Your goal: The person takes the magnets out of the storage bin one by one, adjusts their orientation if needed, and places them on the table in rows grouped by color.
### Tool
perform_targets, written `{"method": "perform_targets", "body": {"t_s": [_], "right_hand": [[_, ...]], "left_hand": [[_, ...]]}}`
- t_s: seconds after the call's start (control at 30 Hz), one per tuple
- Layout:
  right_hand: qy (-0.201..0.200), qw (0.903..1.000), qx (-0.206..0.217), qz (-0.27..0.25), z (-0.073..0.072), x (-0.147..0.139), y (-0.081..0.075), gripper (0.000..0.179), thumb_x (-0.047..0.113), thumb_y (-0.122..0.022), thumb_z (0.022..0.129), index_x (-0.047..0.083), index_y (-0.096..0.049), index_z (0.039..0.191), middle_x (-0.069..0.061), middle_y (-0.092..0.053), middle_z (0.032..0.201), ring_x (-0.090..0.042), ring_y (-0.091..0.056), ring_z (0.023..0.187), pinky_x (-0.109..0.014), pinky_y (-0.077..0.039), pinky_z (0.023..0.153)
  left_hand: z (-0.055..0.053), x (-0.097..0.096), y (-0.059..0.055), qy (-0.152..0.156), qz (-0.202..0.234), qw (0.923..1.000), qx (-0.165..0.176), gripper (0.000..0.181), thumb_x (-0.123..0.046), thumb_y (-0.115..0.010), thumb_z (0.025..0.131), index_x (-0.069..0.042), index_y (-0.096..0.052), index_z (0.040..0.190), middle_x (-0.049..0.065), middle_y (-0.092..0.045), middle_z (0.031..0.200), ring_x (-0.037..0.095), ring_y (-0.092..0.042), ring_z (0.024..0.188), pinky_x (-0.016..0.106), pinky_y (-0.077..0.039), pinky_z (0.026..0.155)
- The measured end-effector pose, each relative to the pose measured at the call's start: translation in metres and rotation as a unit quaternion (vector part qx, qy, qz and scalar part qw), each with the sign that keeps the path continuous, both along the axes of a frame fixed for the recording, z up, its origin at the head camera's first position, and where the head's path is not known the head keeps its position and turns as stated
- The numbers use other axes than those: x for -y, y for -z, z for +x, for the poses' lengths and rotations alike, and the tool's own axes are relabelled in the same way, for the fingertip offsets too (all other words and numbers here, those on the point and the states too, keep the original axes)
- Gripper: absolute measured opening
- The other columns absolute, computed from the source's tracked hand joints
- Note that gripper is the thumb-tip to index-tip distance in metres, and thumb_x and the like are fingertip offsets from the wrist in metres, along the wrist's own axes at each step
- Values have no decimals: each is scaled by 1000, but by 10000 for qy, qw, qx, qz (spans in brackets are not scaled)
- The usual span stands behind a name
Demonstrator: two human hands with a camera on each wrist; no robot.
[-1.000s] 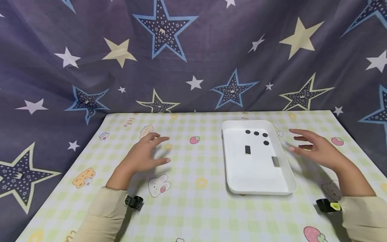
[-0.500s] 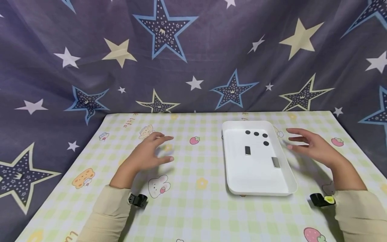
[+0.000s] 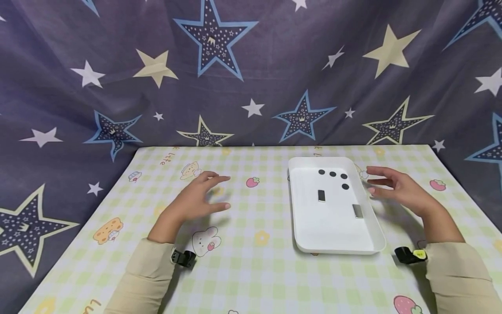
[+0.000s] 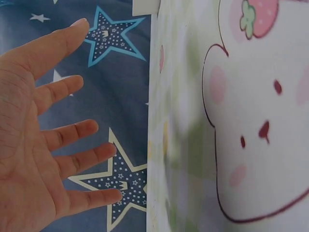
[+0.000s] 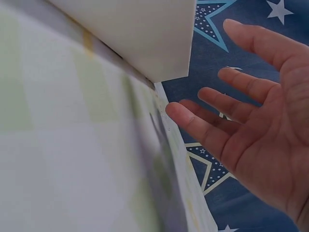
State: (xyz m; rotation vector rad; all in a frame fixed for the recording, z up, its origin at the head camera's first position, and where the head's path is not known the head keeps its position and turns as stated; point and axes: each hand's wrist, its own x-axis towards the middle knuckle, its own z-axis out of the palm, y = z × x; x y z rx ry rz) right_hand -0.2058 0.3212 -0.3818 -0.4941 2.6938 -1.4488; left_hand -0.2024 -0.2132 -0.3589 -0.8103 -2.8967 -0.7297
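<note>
White and shallow, one rectangular tray (image 3: 333, 237) sits on the right half of the bench, its long sides running away from the person. It holds six small pieces: four round black discs (image 3: 332, 174) and two rectangular blocks. Three discs form a row near the far end, and the fourth lies just nearer than the rightmost. One dark block (image 3: 321, 196) lies around the middle, left of centre; a silvery-grey block (image 3: 357, 211) lies close to the right wall.

Two hands show. The left hand (image 3: 196, 196) hangs above the bench well left of the tray, its grip released, fingers spread. The right hand (image 3: 405, 189) is just beside the tray's right wall, its grip released too, fingers extended; whether the fingertips touch the wall is hard to tell. Both arms wear beige sleeves (image 3: 145, 270), each with one black wrist device (image 3: 184, 258).

A green-and-white checked cloth (image 3: 251, 279) covers the bench, printed with strawberries, flowers and a rabbit. Behind and at the left hangs dark purplish fabric (image 3: 266, 52) patterned with blue, cream and white stars
</note>
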Motion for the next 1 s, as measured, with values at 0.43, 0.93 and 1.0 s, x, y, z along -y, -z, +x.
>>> {"method": "perform_targets", "body": {"t_s": [0.43, 0.93, 1.0], "right_hand": [[-289, 9978, 74, -598, 2, 2, 11, 56, 7, -66, 93, -9, -40, 141, 16, -55, 128, -3, -59, 110, -15, -50, 82], [-7, 9924, 228, -1206, -1, 9, 14, 49, 4, -65, 93, -7, -46, 138, 14, -62, 121, 0, -64, 101, -19, -54, 78], [-35, 9906, 312, -1335, -2, 10, 14, 47, 3, -64, 94, -5, -47, 137, 14, -61, 122, -2, -64, 101, -23, -56, 76]], "left_hand": [[-1, -16, -1, 58, 194, 9996, 193, 69, -43, -78, 82, -24, -51, 142, 10, -42, 141, 31, -51, 119, 51, -45, 95], [-4, -34, 0, 430, 639, 9970, -97, 62, -36, -79, 81, -19, -57, 137, 5, -51, 132, 24, -51, 122, 45, -42, 102], [-5, -36, 1, 455, 710, 9963, -147, 60, -35, -80, 81, -19, -58, 135, 4, -51, 132, 23, -51, 122, 45, -42, 102]]}}
